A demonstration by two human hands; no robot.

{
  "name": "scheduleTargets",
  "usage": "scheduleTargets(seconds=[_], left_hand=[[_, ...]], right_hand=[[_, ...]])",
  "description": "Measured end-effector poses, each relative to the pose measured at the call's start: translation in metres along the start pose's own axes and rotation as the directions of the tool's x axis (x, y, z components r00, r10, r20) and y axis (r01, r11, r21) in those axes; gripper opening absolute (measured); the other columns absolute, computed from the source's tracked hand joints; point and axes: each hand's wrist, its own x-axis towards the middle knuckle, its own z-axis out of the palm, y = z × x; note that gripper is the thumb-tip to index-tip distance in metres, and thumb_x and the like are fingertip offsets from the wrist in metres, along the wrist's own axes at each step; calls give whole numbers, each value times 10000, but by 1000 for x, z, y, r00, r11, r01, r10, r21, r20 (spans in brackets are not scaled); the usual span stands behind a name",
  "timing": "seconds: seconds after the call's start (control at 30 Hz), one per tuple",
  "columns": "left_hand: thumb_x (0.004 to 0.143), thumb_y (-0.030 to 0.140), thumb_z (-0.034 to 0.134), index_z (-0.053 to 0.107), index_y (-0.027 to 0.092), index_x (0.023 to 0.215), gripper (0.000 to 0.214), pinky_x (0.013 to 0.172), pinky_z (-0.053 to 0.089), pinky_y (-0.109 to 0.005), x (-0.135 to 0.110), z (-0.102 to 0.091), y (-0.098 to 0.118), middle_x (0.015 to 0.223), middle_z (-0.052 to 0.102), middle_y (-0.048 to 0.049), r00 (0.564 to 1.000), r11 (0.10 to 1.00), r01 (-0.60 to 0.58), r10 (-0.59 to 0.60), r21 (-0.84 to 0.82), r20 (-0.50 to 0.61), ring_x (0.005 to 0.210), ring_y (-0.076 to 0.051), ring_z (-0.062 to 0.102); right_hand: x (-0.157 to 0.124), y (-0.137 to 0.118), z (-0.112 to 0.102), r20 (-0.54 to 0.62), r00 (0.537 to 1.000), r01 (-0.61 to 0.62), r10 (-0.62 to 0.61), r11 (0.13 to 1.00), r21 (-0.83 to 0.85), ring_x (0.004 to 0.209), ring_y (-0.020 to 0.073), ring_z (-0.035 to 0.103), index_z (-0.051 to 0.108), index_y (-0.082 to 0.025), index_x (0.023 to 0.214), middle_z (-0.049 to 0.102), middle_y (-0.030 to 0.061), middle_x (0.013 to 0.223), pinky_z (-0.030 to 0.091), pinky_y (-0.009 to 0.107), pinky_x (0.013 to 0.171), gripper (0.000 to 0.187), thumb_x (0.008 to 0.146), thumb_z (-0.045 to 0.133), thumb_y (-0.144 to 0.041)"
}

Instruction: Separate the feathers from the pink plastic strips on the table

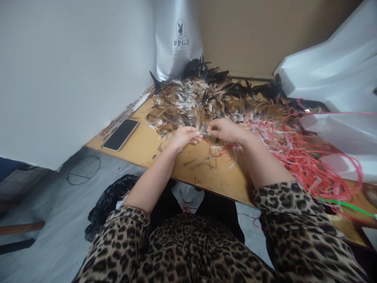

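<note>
My left hand (187,136) is closed in a pinch at the base of a small brown and grey tuft of feathers (202,125). From the other side my right hand (224,130) pinches at the same tuft, its fingertips almost touching the left ones. The finest detail between the fingertips is too small to make out. Right behind both hands spreads a big pile of feathers (179,100), brown, white and black. A heap of red and pink strips (306,157) lies beside my right forearm.
The hands work over a wooden table (212,177) with loose scraps near its front edge. A phone (121,135) lies at the left. A white printed bag (179,51) stands behind the pile, white plastic (332,74) at right. A black bag (113,200) sits on the floor.
</note>
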Motion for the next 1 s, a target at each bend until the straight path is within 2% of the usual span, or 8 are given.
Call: scheduleTargets(seconds=[0.1,0.17,0.23,0.3,0.43,0.63,0.83,1.0], left_hand=[[685,169,683,620,69,725,125,532,466,-164,1,-1,0,669,665,-66,999,997,-11,8,-70,-48,530,-67,597],[699,159,672,612,79,727,104,570,473,-156,4,-2,1,675,664,-54,992,987,-45,26,-153,-122,544,-53,596],[720,147,652,602,91,731,77,609,479,-149,6,-4,1,690,665,-42,978,965,-99,50,-243,-201,576,-47,605],[745,129,622,593,100,730,44,629,479,-143,8,-5,2,697,664,-35,966,938,-146,67,-313,-251,604,-45,612],[767,95,584,583,106,717,51,618,468,-127,7,-4,5,702,660,-29,964,912,-151,51,-382,-259,608,-37,606],[774,86,572,605,102,740,50,613,460,-120,4,0,5,675,649,-22,985,914,-122,63,-388,-161,609,-35,603],[748,108,614,614,89,754,20,578,458,-124,2,0,3,697,667,-39,998,924,-60,43,-378,-52,621,-55,625],[749,105,614,617,85,778,36,533,443,-115,0,-1,5,733,681,-51,1000,931,26,-26,-364,6,622,-61,635]], right_hand=[[1,2,2,-164,985,-36,44,998,51,629,121,507,626,-146,708,617,22,692,367,237,609,128,695,542,-241],[3,3,3,-361,926,-65,108,989,130,650,125,513,639,-143,723,624,30,729,376,244,618,152,677,576,-274],[3,2,5,-471,856,-86,212,958,274,621,120,500,642,-136,719,616,29,703,375,247,597,201,665,605,-326],[4,-3,9,-419,854,-101,309,888,449,555,102,464,637,-129,695,587,13,620,362,244,555,250,654,628,-376],[8,-17,25,-217,915,-108,341,725,681,507,78,424,624,-131,688,559,-8,567,346,233,519,328,587,692,-436],[22,-22,51,-267,865,19,425,504,863,539,80,472,564,-159,706,557,-31,600,395,225,548,426,486,744,-476],[21,-20,53,-293,849,70,439,457,887,520,75,462,505,-166,595,536,-40,566,377,210,525,381,509,731,-461],[17,-22,45,-265,862,5,432,515,857,475,59,390,484,-165,560,491,-49,516,323,203,485,357,534,707,-442]])
